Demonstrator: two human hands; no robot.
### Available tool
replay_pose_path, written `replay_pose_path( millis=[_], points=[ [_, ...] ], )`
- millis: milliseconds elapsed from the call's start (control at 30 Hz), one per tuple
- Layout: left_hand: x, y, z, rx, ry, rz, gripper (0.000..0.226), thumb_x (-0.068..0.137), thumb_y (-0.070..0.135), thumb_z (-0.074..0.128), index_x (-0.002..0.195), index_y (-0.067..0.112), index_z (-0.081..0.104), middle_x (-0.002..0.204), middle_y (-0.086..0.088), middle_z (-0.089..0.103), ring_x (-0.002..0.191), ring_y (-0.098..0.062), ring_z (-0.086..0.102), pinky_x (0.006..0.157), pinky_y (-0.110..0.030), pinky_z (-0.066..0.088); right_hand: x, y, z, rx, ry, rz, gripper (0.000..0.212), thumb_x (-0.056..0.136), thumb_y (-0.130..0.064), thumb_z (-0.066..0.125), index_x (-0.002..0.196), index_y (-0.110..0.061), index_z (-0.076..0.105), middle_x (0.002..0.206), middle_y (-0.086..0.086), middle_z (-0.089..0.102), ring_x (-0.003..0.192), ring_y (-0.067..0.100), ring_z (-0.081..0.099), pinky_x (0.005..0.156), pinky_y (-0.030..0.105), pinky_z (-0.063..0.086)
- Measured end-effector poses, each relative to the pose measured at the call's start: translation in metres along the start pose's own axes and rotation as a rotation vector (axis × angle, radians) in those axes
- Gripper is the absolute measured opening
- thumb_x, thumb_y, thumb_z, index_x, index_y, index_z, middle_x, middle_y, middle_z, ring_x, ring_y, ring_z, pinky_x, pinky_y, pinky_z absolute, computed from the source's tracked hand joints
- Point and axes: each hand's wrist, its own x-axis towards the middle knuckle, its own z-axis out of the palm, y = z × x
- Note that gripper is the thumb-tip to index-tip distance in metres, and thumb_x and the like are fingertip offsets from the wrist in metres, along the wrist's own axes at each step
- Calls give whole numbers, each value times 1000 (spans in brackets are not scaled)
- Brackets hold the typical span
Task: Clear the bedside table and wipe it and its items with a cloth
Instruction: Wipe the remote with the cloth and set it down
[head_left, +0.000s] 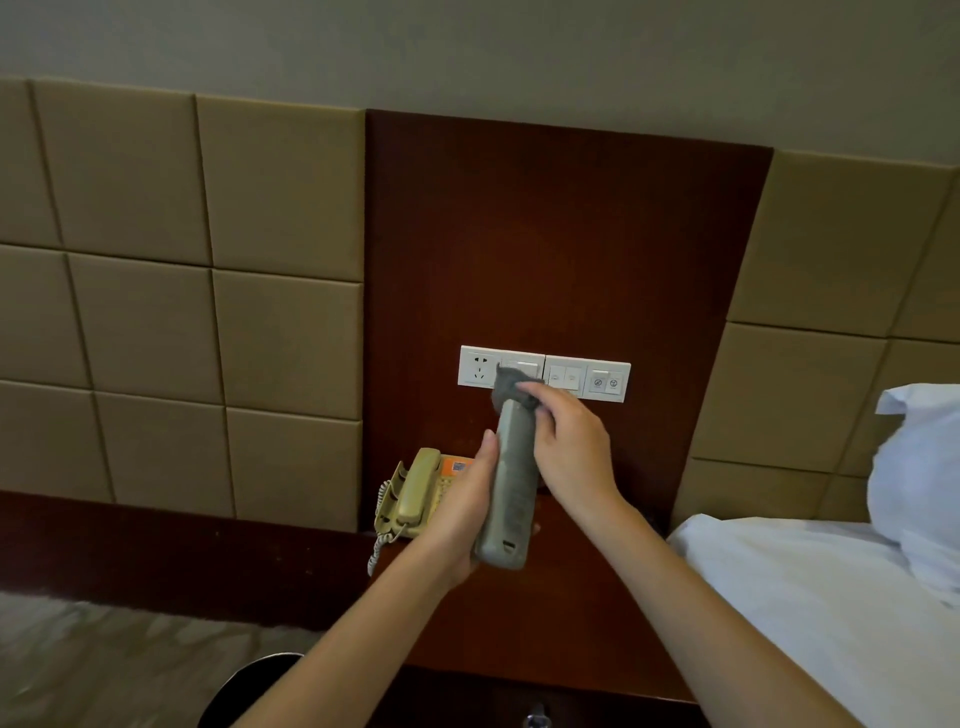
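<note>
Bedside table (582, 623), dark reddish wood with a glossy top, low in the middle of the view, set against a taller wooden wall panel (566, 249) of the same colour, with tan padded headboard squares (182, 291) on both sides. To the right, just beside the table, a bed with white sheet (805, 597) and white pillow (919, 467). To the left, grey carpet (78, 654). At the bottom edge, a round black container (244, 686), partly behind the left forearm, contents not visible. At the table's back left, a beige telephone (415, 493), handset in its cradle, coiled cord (378, 551) hanging over the edge, right part hidden by the left hand (462, 519). On the panel, a white switch and socket plate (571, 374), partly covered by a long grey remote control (511, 488) held nearly upright above the table. Left hand gripping the remote's lower half, thumb straight along its left edge, fingers behind it out of sight. Right hand (571, 447) at the top end, fingertips pinching a small grey cloth (511, 392) against the remote.
</note>
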Motion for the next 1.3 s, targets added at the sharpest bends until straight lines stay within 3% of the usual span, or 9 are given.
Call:
replay_pose_path(
  millis=[167,300,500,667,833,900,967,1100,1300],
  points=[
    [1,1,-9,31,18,5,52,91,59,39,109,14,59,82,-8,67,62,-21,63,62,-35,54,-7,3,0,146,-6,74,34,97,-9,46,127,-20,58,129,-5,58,120,8,51,101,22,40],
    [1,-4,-13,-18,-15,-57,72,77,69,39,111,9,60,76,-8,67,60,-20,62,60,-33,53,-9,5,2,161,-46,100,34,96,-7,47,127,-17,58,128,-1,59,119,11,53,102,28,44],
    [9,-6,-13,-356,-38,-29,65,88,64,35,112,11,63,83,-9,68,68,-19,65,58,-28,55,-26,-9,14,150,21,38,37,96,-6,48,132,-14,55,132,-2,57,119,3,50,101,16,39],
    [24,8,-24,-557,44,-46,68,91,66,28,99,9,65,82,-11,68,72,-22,68,62,-30,57,-49,-15,27,100,-118,-76,39,97,-5,46,134,-13,52,134,1,56,123,10,52,105,23,41],
    [36,7,-46,-611,193,-98,63,89,67,34,109,11,55,82,-11,64,72,-24,63,61,-35,54,-70,-1,28,133,-262,-78,37,98,-8,45,134,-15,53,133,-3,57,124,5,49,100,3,29],
    [45,-5,-50,-592,240,-143,63,91,63,37,116,8,52,89,-15,63,80,-28,61,67,-41,53,-75,16,29,137,-315,-7,37,98,-10,46,133,-18,54,132,-4,57,122,5,50,95,2,30],
    [55,-20,-52,-549,322,-171,56,97,52,34,123,5,50,79,-15,64,76,-26,58,73,-40,49,-79,41,30,81,-333,62,37,99,-10,45,133,-19,54,132,-4,57,122,6,51,94,3,32],
    [79,-54,-47,-475,394,-262,39,98,32,39,129,8,45,93,-16,58,76,-24,58,86,-42,46,-94,111,24,-64,-337,251,37,100,-12,43,135,-16,51,136,0,54,123,11,51,99,17,38],
    [142,-115,-13,-177,379,-404,41,97,28,50,130,6,41,93,-14,55,74,-22,56,61,-36,45,-119,219,16,-324,-368,471,41,97,-8,43,137,-18,48,128,2,58,108,19,59,83,28,49]
  ],
)
